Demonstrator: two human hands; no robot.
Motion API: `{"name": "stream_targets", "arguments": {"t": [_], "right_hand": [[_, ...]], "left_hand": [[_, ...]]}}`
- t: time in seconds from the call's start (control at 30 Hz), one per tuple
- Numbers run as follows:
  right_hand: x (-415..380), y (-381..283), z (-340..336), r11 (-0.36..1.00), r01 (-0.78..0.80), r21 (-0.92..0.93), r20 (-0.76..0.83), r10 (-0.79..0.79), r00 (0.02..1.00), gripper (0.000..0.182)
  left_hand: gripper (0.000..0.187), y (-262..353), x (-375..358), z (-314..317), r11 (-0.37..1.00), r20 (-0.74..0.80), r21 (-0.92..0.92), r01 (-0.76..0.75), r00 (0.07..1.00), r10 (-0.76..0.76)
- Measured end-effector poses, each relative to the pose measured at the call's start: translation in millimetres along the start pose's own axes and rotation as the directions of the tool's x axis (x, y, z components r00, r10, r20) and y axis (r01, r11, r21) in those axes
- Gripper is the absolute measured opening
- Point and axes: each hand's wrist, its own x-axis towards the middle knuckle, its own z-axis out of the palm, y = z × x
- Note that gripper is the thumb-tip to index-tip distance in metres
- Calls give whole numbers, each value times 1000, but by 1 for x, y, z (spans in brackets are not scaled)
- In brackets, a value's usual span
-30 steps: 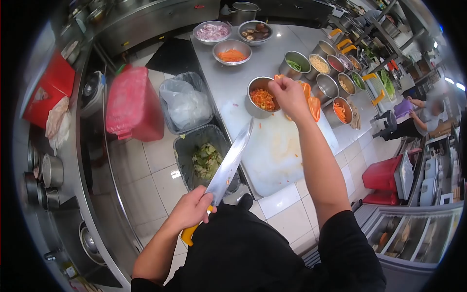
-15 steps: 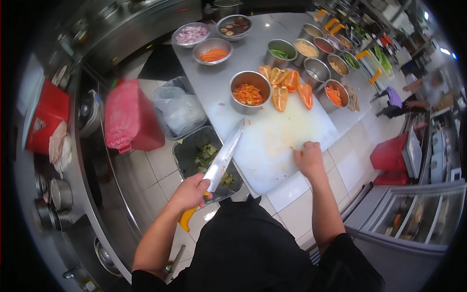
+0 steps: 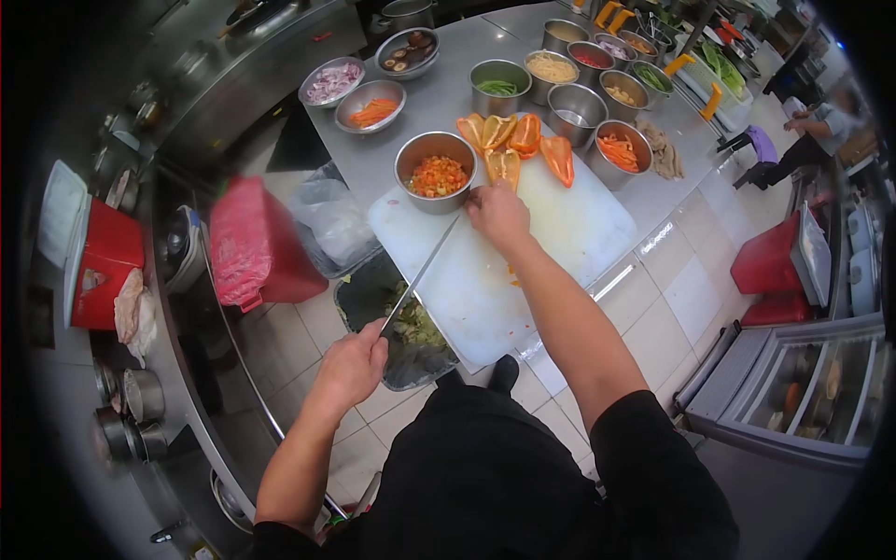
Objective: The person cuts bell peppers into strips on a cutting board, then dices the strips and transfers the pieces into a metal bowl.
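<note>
My left hand (image 3: 353, 367) is wrapped round the handle of a long knife (image 3: 422, 273), its blade slanting up over the left edge of the white cutting board (image 3: 579, 224). At the board's back left stands a metal pot (image 3: 403, 166) with diced orange and red pieces (image 3: 437, 175). Just right of this pot, my right hand (image 3: 497, 217) reaches over the board with its fingers bent; whether they hold anything is hidden. Halved orange peppers (image 3: 525, 135) lie right behind it, one (image 3: 502, 168) close to the fingertips.
Bowls of sliced onion (image 3: 333, 82) and carrot strips (image 3: 373, 113) stand at the back left. Several metal pots fill the back right, one with carrot strips (image 3: 621, 152). A bin with leafy scraps (image 3: 383, 289) sits below the board's left side. A person (image 3: 826, 126) is far right.
My right hand has moved from the board's right edge to beside the pot. The knife has turned so its blade shows edge-on. The view has shifted a little.
</note>
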Motion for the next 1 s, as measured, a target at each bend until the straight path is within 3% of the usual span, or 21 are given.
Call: {"name": "stream_targets", "arguments": {"t": [0.03,0.13,0.23,0.33,0.43,0.53,0.63,0.7,0.77,0.87,1.0], "right_hand": [[0,-1,0,1000,-14,-12,28,14,1000,23],[-7,16,-9,986,164,20,128,-165,978,21],[-18,46,-27,907,420,16,305,-405,862,19],[-40,55,-66,943,227,245,269,-291,918,21],[-53,69,-90,989,93,119,189,-114,975,26],[-63,91,-92,988,146,-48,159,-137,978,29],[-73,91,-83,974,222,-39,179,-212,961,27],[-80,82,-75,941,338,7,241,-330,913,21],[-88,77,-65,892,443,86,256,-449,856,19],[-98,68,-66,892,429,143,386,-449,806,27],[-116,72,-83,884,439,158,454,-460,763,30]], "left_hand": [[39,3,-1,0,1000,-12,7,7,1000,-6],[40,11,2,3,999,-39,42,16,999,-15],[41,26,17,9,995,-78,97,30,997,-22],[44,30,24,26,967,-100,254,-18,994,45],[45,34,9,36,921,-18,360,-149,986,166],[37,27,-10,36,932,-16,263,-250,965,263],[24,5,-12,39,959,-113,151,-240,960,258],[21,-3,-13,31,990,49,-139,15,999,-9],[26,1,-15,21,911,216,-310,271,953,-210],[28,-11,-12,28,839,294,-399,369,919,-264],[29,-3,-4,37,852,380,-390,348,904,-195]]}}
